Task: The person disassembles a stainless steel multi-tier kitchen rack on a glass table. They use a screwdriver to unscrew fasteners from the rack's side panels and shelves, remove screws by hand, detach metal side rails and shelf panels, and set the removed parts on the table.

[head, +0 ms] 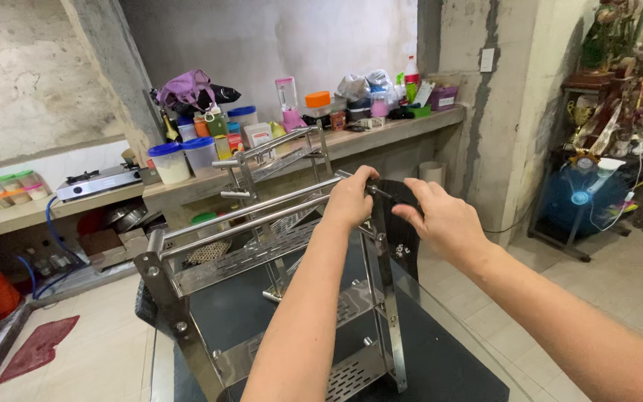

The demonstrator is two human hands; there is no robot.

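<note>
A stainless steel tiered rack with perforated shelves stands on a dark glass table in front of me. My left hand is closed around the upper right end of the rack's top rails. My right hand is just to the right of it, with its fingers bent on a black side plate at the rack's right end. A small dark tool or part seems to sit between the two hands; I cannot tell what it is.
A concrete counter behind holds plastic tubs, a pink blender, bottles and a purple bag. A gas stove sits on the lower ledge at left. A blue fan and a cluttered shelf stand at right. A red mat lies on the tiled floor.
</note>
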